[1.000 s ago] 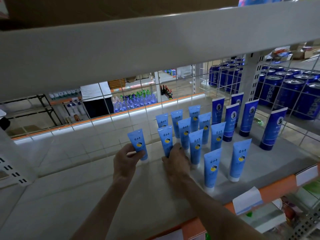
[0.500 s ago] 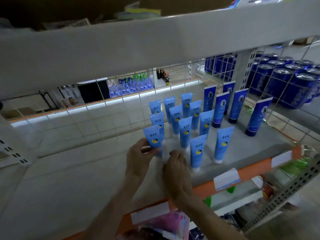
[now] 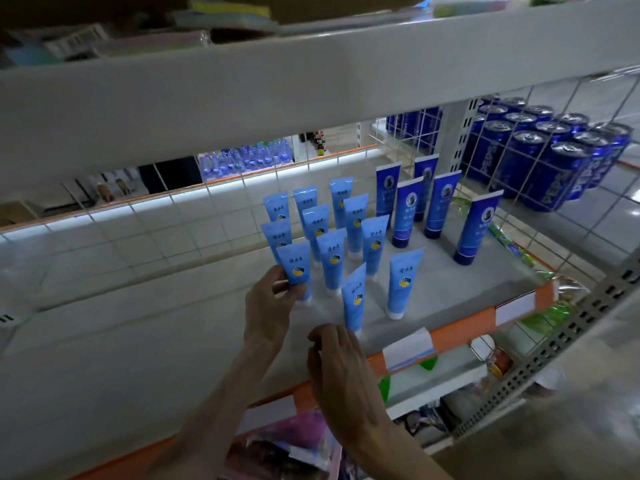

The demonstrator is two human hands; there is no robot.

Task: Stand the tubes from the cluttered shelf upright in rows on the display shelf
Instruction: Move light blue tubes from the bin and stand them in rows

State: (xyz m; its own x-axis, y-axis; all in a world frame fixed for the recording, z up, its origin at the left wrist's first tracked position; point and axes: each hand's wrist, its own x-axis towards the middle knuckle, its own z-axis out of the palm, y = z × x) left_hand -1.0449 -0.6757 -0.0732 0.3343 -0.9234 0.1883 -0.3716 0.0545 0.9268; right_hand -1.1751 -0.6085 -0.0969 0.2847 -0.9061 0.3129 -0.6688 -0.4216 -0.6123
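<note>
Several light blue tubes (image 3: 332, 261) stand upright on their white caps in rows on the grey display shelf (image 3: 446, 289). My left hand (image 3: 268, 303) grips the front-left light blue tube (image 3: 295, 268), which stands at the end of a row. My right hand (image 3: 341, 368) hovers lower, near the shelf's front edge, its fingers curled and holding nothing, just below a slightly tilted light blue tube (image 3: 354, 297). Several dark blue tubes (image 3: 476, 226) stand upright to the right.
A wire grid (image 3: 207, 216) backs the shelf and a wire divider (image 3: 540, 168) separates dark blue cans (image 3: 561, 168) on the right. The upper shelf's white beam (image 3: 311, 88) hangs overhead. Orange price strip (image 3: 460, 332) edges the front; packaged goods lie on the shelf below.
My left hand has brought its tube rightwards into the group and set it at the front-left. My right hand has drawn back from the tubes toward the shelf's front edge.
</note>
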